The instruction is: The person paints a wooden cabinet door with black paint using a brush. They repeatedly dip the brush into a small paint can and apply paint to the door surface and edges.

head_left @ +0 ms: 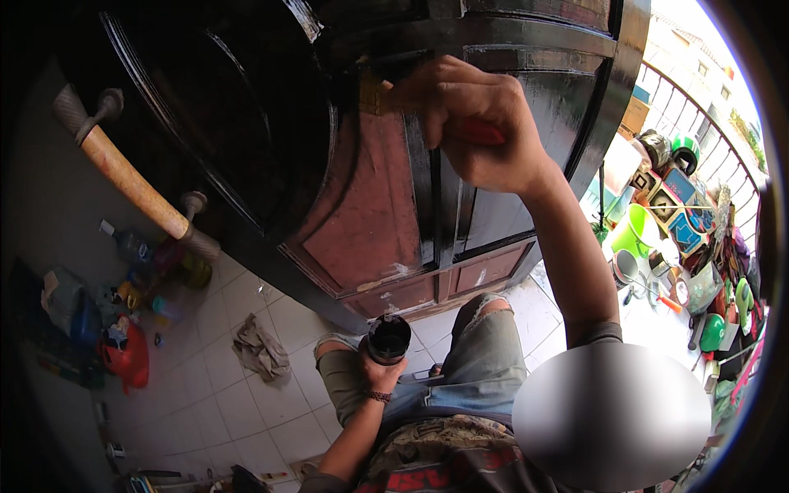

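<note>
My right hand (477, 115) is closed round a paintbrush with a red handle (479, 131). Its bristles (375, 95) touch the panelled door (362, 205), where wet-looking black paint meets bare reddish-brown wood. My left hand (383, 373) grips a small can (389, 338) of dark paint, upright above my left thigh. Glossy black covers the upper and left parts of the door, while the lower panels are reddish brown with pale smudges.
A long door handle (136, 172) juts out at the left. On the tiled floor (230, 394) lie a crumpled cloth (260, 348) and a red container (125, 355). Rightward, a lime-green bucket (634, 232) stands among clutter beside a railing (699, 115).
</note>
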Available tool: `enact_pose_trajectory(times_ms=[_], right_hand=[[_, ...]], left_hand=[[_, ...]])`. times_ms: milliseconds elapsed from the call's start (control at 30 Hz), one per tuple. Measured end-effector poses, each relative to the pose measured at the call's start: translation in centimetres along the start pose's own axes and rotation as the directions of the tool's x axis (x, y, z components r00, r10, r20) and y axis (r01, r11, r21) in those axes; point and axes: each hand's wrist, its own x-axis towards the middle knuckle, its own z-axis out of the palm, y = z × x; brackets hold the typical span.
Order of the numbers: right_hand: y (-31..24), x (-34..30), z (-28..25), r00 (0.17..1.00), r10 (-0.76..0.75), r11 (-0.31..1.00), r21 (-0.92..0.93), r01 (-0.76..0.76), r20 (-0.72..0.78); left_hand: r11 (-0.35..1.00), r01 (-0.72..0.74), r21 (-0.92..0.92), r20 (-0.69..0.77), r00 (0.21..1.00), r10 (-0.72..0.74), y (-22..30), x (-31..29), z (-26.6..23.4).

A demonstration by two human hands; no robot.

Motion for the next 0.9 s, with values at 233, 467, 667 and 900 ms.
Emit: enact_pose_trajectory(times_ms=[233, 467, 667, 900], right_hand=[[-2.1, -1.6, 2.6, 0.982, -0.084, 0.984, -0.167, 0.056, -0.167], [-3.5, -4.6, 7.9, 0.99, 0.065, 0.975, -0.219, -0.036, 0.125], [-5.7, -2.6, 5.6, 0.997, 0.029, 0.984, -0.172, -0.041, -0.072], [-3.7, -5.8, 11.5, 0.999, 0.026, 0.949, -0.316, -0.011, 0.043]], left_hand=[[0.997, -0.046, -0.068, -0.021, 0.999, 0.044, -0.6, -0.1, 0.2], [0.993, -0.1, -0.059, -0.028, 0.995, 0.099, -0.6, 0.3, 0.2], [0.99, -0.104, -0.094, -0.067, 0.993, 0.098, -0.1, -0.1, 0.0], [0.991, -0.086, -0.105, -0.06, 0.995, 0.08, 0.8, 0.1, 0.1]])
